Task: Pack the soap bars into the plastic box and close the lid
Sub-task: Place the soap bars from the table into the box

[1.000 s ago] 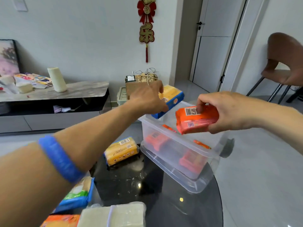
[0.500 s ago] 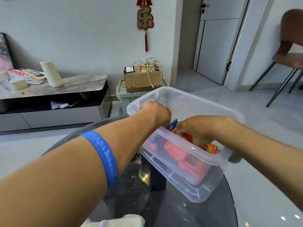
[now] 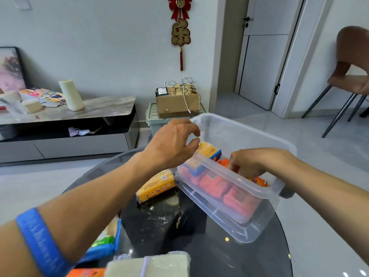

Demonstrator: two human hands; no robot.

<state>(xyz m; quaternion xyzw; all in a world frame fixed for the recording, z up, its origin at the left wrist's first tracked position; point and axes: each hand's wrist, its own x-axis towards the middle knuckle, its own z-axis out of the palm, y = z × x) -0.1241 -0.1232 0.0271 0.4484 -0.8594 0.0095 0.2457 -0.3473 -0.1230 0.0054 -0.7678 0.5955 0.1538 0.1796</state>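
left hand (image 3: 171,144) hovers released at the box (image 3: 257,230) rim's 9 o'clock; right hand (image 3: 253,162) inside, grip grasping an orange soap bar (image 3: 224,162).

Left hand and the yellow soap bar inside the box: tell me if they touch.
Apart. The head view shows the left hand open and empty above the plastic box's rim, with clear box wall visible between its fingertips and the yellow soap bar below.

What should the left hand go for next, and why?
Probably the yellow soap bar lying on the table beside the plastic box. The left hand is empty above the box's near corner, closest to it, while the right hand is down inside among the orange bars.
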